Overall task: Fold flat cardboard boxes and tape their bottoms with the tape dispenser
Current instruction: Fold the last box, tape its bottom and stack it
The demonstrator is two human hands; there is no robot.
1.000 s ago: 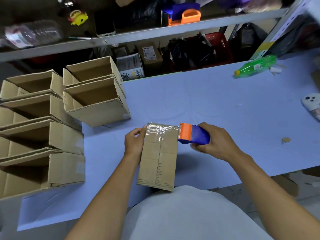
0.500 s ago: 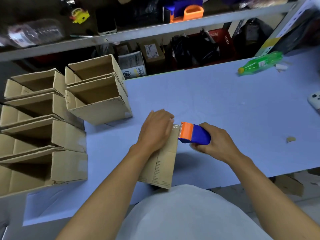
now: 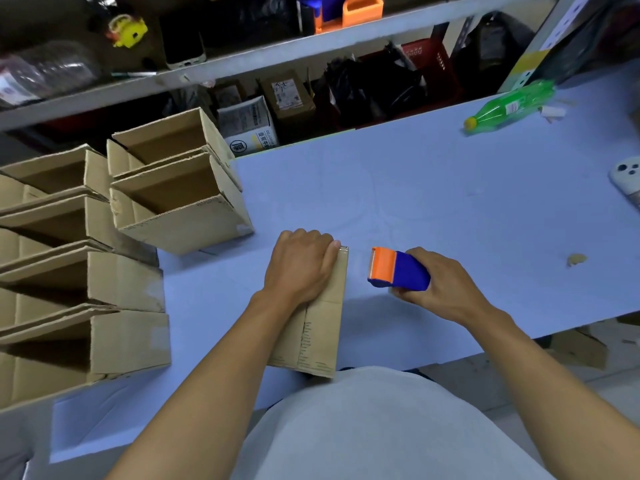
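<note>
The left hand (image 3: 304, 263) lies flat on the far end of the cardboard box (image 3: 320, 323), palm down, with the fingers straight and close together; the fingertips reach the far edge, where clear tape shines. The right hand (image 3: 446, 287) has its fingers curled around the blue body of the tape dispenser (image 3: 398, 270) and holds it firmly. The orange head of the dispenser points to the left, toward the box, and a small gap separates the two. Its long axis goes left to right. The box rests on the near edge of the blue table (image 3: 433, 188), in front of the person, and its long axis runs from near to far. Finished open boxes (image 3: 180, 202) are stacked at the left.
</note>
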